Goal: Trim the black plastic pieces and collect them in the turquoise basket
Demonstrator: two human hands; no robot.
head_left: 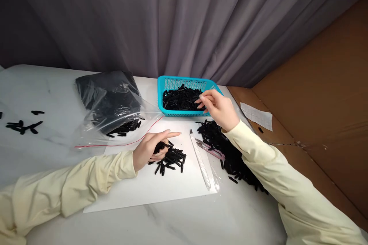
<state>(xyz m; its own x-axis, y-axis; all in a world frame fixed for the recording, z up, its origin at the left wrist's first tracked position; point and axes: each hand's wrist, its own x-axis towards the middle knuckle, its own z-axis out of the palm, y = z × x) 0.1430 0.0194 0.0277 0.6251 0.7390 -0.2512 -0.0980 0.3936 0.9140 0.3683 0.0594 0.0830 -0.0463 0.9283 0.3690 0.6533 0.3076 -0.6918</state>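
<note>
My left hand [153, 146] is curled round several small black strips, its index finger stretched out to the right. Directly beside and below it, a small pile of the same black strips [174, 157] lies on a white sheet [132, 187]. My right hand [217, 108] hovers over the front right part of a turquoise basket [160, 99]. Its fingers are bent and slightly apart, and no strip shows between them. Inside the basket lies a heap of black strips [181, 97]. What the strips are made of I cannot tell.
A clear zip bag [115, 103] with black contents lies left of the basket. A white-wrapped pencil-like tool [201, 160] and pink-handled snips [211, 150] lie beside a large black heap [238, 160]. Loose strips [24, 127] lie far left; a paper slip [257, 116] lies right.
</note>
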